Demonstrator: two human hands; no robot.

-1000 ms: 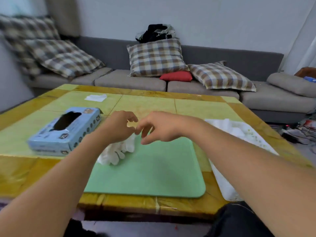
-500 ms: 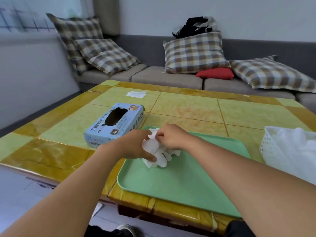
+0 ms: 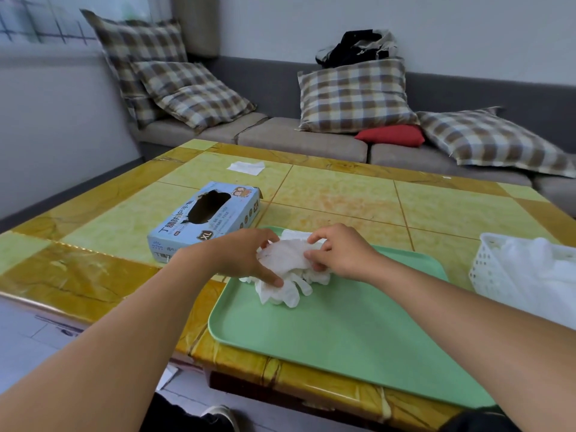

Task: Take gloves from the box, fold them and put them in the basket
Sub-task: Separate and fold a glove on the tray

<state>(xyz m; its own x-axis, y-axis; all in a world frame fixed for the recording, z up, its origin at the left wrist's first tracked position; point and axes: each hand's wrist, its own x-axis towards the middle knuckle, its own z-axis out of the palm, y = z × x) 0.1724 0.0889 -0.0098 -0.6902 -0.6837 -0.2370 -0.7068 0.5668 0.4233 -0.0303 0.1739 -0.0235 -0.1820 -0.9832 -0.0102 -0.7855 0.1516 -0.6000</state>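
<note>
Left hand point(image 3: 241, 255): pinched the white gloves point(image 3: 288, 269).
Right hand point(image 3: 338, 251): pinched them too.
Gloves: on the green tray's point(image 3: 358, 332) far left corner.
Box point(image 3: 205, 218): left of tray.
Basket point(image 3: 489, 263): right of tray.

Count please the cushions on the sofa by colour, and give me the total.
Checked cushions: 4
Red cushions: 1
Total: 5
</note>
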